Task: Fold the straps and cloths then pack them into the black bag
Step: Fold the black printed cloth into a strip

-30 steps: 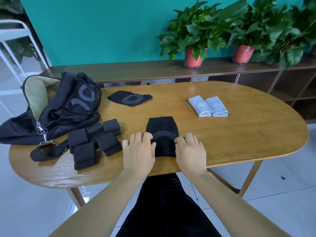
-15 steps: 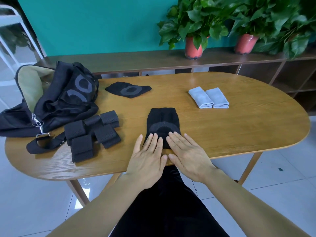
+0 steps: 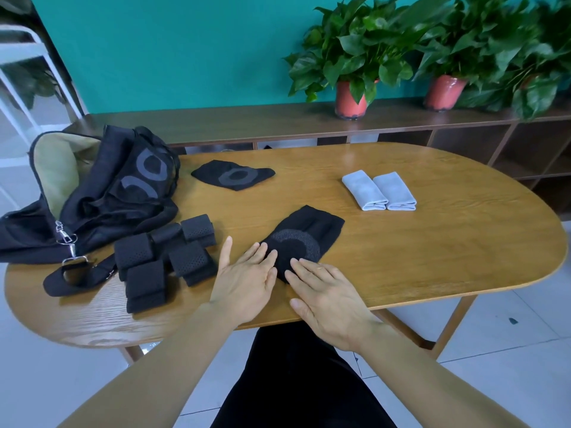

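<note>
Flat-fingered, gripping nothing, your left hand (image 3: 244,282) and right hand (image 3: 327,298) press the near cloth (image 3: 306,239), likely smoothing it; bag (image 3: 102,193) gapes at ten o'clock.

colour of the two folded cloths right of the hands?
Light grey folded cloths, plain, no pattern; head view, the only one, shows them clearly.

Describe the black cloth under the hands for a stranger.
Find the oval wooden table's near edge. The black cloth with a grey ring lies under the left hand and right hand; its twin lies untouched by the black bag.
</note>
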Motion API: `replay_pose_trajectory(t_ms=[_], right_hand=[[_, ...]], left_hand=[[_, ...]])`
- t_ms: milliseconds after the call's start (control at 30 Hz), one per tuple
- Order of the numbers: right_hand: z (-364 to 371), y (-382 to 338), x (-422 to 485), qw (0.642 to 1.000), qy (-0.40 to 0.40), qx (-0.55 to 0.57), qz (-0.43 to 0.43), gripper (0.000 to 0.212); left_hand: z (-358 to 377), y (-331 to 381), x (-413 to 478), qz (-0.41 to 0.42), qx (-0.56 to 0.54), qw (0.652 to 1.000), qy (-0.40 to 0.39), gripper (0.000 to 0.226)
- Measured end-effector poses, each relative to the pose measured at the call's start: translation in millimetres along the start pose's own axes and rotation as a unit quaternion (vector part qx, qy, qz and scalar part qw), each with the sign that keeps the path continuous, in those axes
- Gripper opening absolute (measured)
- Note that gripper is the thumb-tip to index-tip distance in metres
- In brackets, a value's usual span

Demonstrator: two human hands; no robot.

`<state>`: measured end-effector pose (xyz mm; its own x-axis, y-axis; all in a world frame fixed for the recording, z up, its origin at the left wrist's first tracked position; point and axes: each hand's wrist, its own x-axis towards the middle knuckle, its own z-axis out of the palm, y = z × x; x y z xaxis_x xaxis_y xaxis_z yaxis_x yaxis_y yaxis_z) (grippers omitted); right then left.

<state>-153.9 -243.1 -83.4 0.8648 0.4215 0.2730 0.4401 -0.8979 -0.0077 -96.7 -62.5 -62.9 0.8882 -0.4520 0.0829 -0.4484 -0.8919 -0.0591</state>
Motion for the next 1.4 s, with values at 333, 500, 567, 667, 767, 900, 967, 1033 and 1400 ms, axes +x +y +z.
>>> replay_pose_trajectory(t_ms=[333, 500, 567, 667, 767, 900, 967, 1033, 1400], right_hand=[[-22, 69, 39, 0.995, 0.020, 0.011, 0.094, 0.052], [-28, 88, 65, 0.992, -0.071, -0.032, 0.095, 0.056], [-27, 91, 67, 0.990, -0.105, -0.045, 0.086, 0.050], [-26, 92, 59, 0.988, -0.118, -0.050, 0.088, 0.047], [-26, 90, 46, 0.989, -0.107, -0.052, 0.085, 0.051], [-24, 80, 28, 0.995, -0.057, -0.049, 0.073, 0.045], [-21, 71, 21, 0.996, -0.022, -0.044, 0.073, 0.041], [-19, 60, 15, 0.997, -0.004, -0.041, 0.071, 0.040], [-27, 38, 7, 0.996, -0.028, -0.021, 0.088, 0.045]], left_hand=[[-18, 47, 21, -0.016, -0.076, 0.996, 0.033, 0.054], [-15, 81, 40, -0.025, -0.080, 0.996, 0.022, 0.055], [-15, 87, 48, -0.036, -0.075, 0.996, 0.012, 0.053], [-18, 85, 55, -0.042, -0.035, 0.998, 0.012, 0.052], [-24, 79, 56, -0.030, 0.007, 1.000, -0.003, 0.053], [-29, 69, 56, -0.024, 0.035, 0.999, -0.015, 0.040], [-31, 62, 56, -0.017, 0.045, 0.999, -0.016, 0.034], [-32, 56, 55, -0.006, 0.044, 0.999, -0.020, 0.034], [-18, 36, 31, 0.057, 0.015, 0.998, -0.010, 0.059]])
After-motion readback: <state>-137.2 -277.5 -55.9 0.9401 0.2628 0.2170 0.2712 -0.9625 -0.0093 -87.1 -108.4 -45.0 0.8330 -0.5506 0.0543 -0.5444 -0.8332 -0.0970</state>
